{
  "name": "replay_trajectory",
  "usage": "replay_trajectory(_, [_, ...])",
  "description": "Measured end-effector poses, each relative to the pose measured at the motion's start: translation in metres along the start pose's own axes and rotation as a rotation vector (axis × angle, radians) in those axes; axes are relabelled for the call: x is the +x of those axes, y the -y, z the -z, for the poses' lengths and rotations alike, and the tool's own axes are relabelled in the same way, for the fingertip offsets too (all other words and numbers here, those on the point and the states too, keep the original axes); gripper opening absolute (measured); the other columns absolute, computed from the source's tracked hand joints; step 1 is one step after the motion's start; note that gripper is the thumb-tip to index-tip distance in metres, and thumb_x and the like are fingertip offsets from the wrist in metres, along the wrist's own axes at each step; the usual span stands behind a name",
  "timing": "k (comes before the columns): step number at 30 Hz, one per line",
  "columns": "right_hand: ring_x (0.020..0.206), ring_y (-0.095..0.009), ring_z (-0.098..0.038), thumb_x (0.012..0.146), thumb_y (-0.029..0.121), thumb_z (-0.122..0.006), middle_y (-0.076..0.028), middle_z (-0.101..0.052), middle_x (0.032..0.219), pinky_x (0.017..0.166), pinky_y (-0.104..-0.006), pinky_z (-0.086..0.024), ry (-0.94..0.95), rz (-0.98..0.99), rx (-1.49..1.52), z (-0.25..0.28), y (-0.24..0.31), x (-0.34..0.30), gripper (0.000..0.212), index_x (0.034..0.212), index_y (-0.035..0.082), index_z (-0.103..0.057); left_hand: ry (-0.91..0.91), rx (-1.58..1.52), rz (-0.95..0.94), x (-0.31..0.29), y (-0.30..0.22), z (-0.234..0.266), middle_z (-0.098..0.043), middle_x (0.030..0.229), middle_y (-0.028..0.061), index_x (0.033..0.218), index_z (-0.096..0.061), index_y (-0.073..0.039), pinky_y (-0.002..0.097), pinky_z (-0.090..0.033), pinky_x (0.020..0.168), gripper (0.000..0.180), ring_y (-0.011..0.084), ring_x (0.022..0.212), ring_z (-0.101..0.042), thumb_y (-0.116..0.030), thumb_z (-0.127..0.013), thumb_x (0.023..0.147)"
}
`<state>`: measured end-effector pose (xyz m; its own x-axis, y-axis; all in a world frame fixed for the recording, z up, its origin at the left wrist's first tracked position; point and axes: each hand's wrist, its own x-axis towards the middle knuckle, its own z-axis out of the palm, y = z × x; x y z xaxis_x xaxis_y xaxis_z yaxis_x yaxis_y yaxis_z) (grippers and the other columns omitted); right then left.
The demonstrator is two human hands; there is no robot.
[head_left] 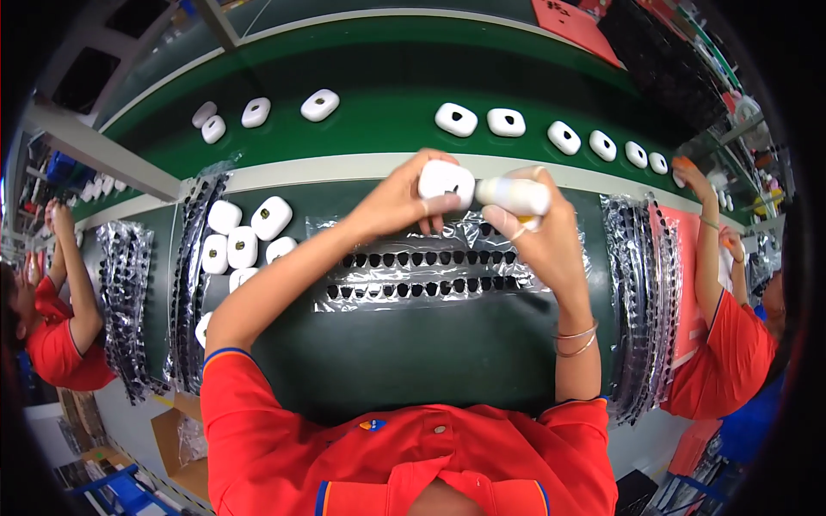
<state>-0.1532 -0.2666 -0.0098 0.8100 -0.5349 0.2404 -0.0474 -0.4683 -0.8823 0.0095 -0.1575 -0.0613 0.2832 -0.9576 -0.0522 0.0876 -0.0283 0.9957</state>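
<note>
My left hand (397, 199) is closed round a white rounded case (440, 177), held up over the near edge of the green belt. A small dark spot shows on the case beside my thumb. In my right hand (549, 248) is a small whitish bottle (518, 196), somewhat blurred, lying sideways with its narrow end pointing at the case. Whether the two touch I cannot tell. Beneath both hands, clear plastic film (379, 303) with rows of small black pieces (417, 259) lies on the dark green table.
Several loose white cases (243, 247) sit left of my left arm. Along the green belt (387, 77) stand more cases (456, 119). Bundled film strips (638, 284) hang over the table at both sides. Co-workers in red sit at left (64, 331) and right (731, 344). A metal post (107, 155) stands far left.
</note>
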Motion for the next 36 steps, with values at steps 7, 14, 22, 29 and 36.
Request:
replay_trajectory(7, [0.076, -0.029, -0.065, 0.065, 0.019, -0.075, -0.019, -0.065, 0.078, 0.070, -0.0342, -0.049, 0.103, -0.190, -0.469, 0.013, -0.044, 0.010, 0.031, 0.086, -0.003, -0.066, -0.543, 1.324, -0.233, 0.059, 0.048, 0.105, -0.057, 0.105, 0.0184, 0.119, -0.050, -0.007, 0.0390, -0.042, 0.083, 0.055, 0.0310, 0.098, -0.054, -0.041, -0.061, 0.078])
replay_trajectory(14, [0.072, -0.035, -0.060, 0.065, 0.026, -0.076, -0.020, -0.062, 0.072, 0.065, -0.0401, -0.047, 0.222, -0.239, -0.499, 0.001, -0.067, 0.013, 0.032, 0.077, -0.001, -0.065, -0.867, 1.488, 0.168, 0.059, 0.045, 0.167, -0.055, 0.111, 0.0175, 0.125, -0.043, -0.007, 0.0450, -0.040, 0.085, 0.067, 0.0340, 0.105, -0.050, -0.041, -0.066, 0.072])
replay_trajectory(22, [0.073, -0.036, -0.061, 0.061, 0.029, -0.079, -0.019, -0.063, 0.073, 0.066, -0.0390, -0.047, 0.162, -0.303, -0.611, -0.010, -0.079, 0.011, 0.039, 0.082, -0.001, -0.065, -0.086, -0.126, 0.093, 0.017, 0.020, 0.027, -0.055, 0.100, 0.0092, 0.120, -0.042, 0.000, 0.0266, -0.052, 0.066, 0.051, 0.0156, 0.083, -0.058, -0.013, -0.066, 0.077])
replay_trajectory(29, [0.056, -0.027, -0.061, 0.065, 0.017, -0.073, -0.017, -0.063, 0.066, 0.053, -0.0353, -0.048, 0.297, -0.420, -0.379, 0.008, -0.073, 0.019, 0.028, 0.081, -0.004, -0.064, 0.022, -0.082, 0.170, -0.013, 0.040, 0.000, -0.054, 0.104, 0.0087, 0.120, -0.038, -0.005, 0.0296, -0.053, 0.074, 0.054, 0.0189, 0.092, -0.059, -0.002, -0.066, 0.075])
replay_trajectory(36, [0.039, -0.011, -0.050, 0.069, 0.011, -0.069, -0.008, -0.061, 0.060, 0.038, -0.0261, -0.040, 0.214, -0.332, -0.129, 0.024, -0.038, 0.013, 0.025, 0.087, -0.005, -0.063, 0.043, -0.061, 0.050, -0.014, 0.033, -0.020, -0.055, 0.105, 0.0117, 0.123, -0.031, -0.007, 0.0305, -0.054, 0.072, 0.058, 0.0219, 0.094, -0.060, 0.009, -0.059, 0.076])
